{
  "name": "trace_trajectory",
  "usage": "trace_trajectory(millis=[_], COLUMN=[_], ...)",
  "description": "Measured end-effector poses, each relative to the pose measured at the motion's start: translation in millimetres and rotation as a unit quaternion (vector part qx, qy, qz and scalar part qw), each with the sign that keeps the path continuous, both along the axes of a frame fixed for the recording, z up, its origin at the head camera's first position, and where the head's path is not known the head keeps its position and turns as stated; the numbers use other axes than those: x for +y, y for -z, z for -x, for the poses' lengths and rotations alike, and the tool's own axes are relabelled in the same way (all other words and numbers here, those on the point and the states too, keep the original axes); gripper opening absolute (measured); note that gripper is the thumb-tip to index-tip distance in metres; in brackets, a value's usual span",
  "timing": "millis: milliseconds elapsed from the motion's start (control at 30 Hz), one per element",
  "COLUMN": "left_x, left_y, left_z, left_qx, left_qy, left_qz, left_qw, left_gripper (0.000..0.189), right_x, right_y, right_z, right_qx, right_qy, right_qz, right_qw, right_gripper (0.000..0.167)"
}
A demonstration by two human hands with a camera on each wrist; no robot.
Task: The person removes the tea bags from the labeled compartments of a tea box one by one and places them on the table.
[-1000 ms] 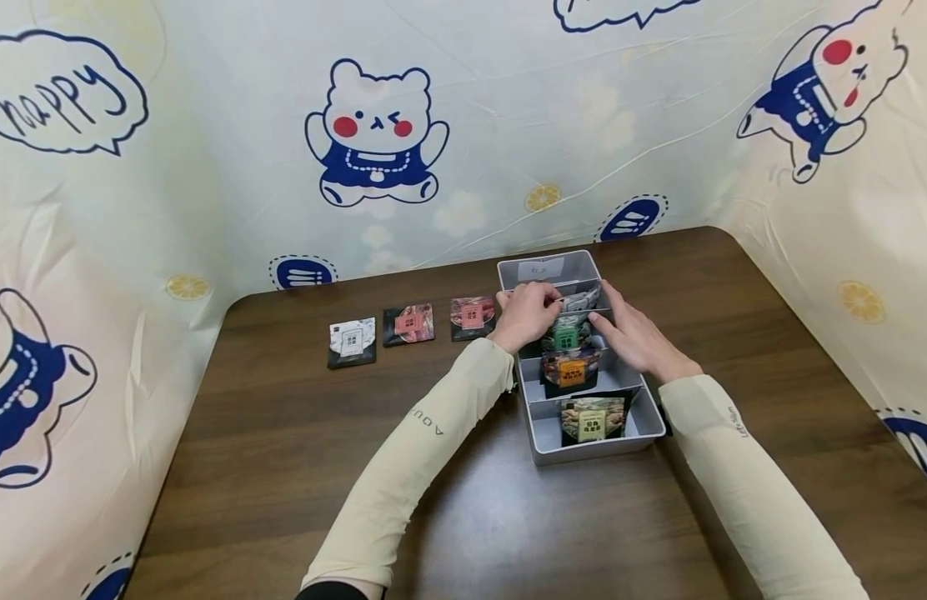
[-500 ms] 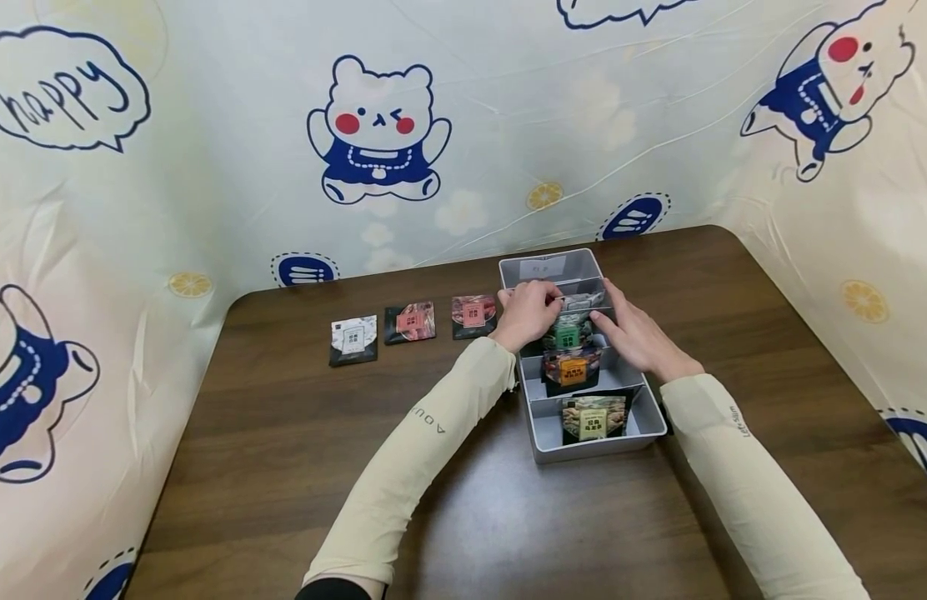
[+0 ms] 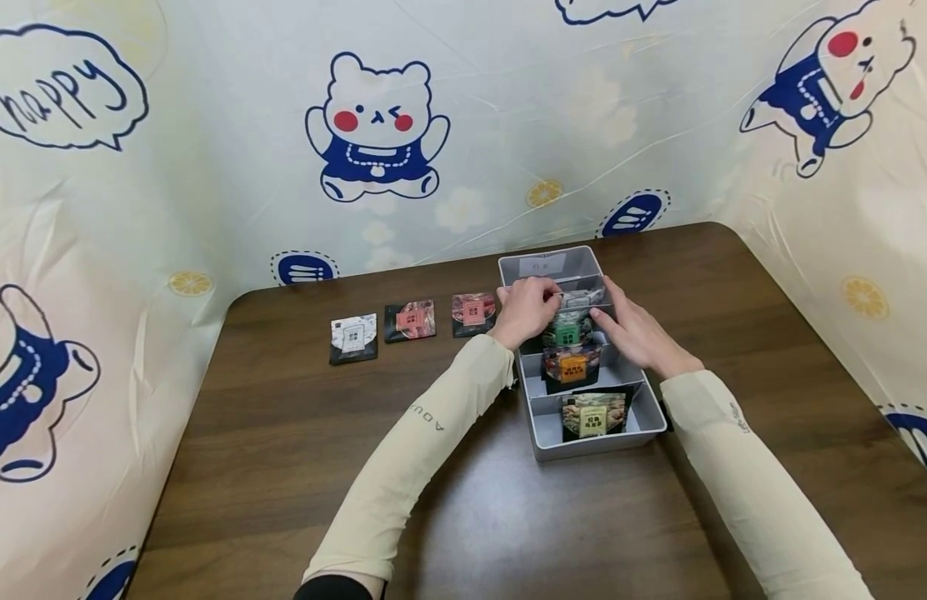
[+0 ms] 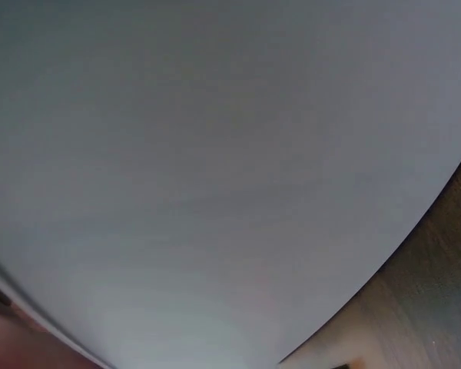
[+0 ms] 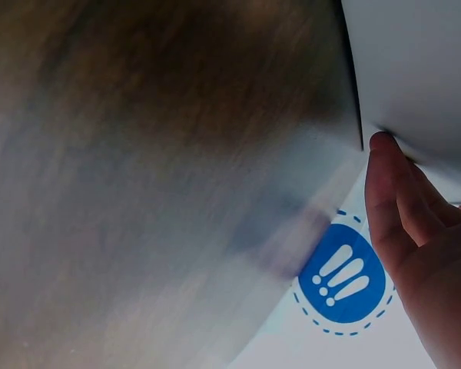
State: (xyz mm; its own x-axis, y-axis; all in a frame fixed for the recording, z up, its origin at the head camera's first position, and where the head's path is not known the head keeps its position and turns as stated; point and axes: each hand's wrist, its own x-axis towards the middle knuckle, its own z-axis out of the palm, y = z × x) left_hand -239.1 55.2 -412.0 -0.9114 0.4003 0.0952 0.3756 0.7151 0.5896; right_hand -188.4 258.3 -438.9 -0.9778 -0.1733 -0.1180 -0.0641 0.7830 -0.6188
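Observation:
A grey divided storage box (image 3: pixel 542 446) stands on the brown table, with flat sachets upright in its compartments. My left hand (image 3: pixel 525 312) reaches over the box's left wall, its curled fingertips pinching the left edge of a silvery sachet (image 3: pixel 583 297) in the second compartment from the back; the fingertips are partly hidden. My right hand (image 3: pixel 639 333) holds the right wall, thumb over the rim and fingers along the outside, also seen against the wall in the right wrist view. Nearer stand a green-labelled sachet (image 3: pixel 568 332), an orange-labelled sachet (image 3: pixel 573 367) and a yellow-labelled sachet (image 3: pixel 594 415).
Left of the box, a white-and-black sachet (image 3: pixel 353 338) and two red-labelled sachets (image 3: pixel 409 321) lie flat in a row. A printed cloth (image 3: pixel 463 150) hangs behind the table. The box's grey wall (image 4: pixel 215 169) fills most of the left wrist view.

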Motion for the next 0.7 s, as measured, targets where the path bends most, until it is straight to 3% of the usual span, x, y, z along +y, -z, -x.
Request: trace_trajectory(millis=[400,700], left_x=[-6.7,-13.8], left_y=[-6.5,-15.0], left_z=[2.5,2.2], left_qx=[0.014,0.027], left_qy=[-0.011,-0.007], left_qz=[0.005,-0.017], left_qw=[0.9998,0.9995], left_gripper=[0.023,0.023], right_x=[-1.3,-0.2], right_y=[-2.6,-1.6], right_z=[1.7,0.2], right_qx=[-0.003,-0.006], right_qy=[-0.003,0.001], right_qz=[-0.008,-0.006], right_qw=[1.0,1.0], right_gripper=[0.074,0.074])
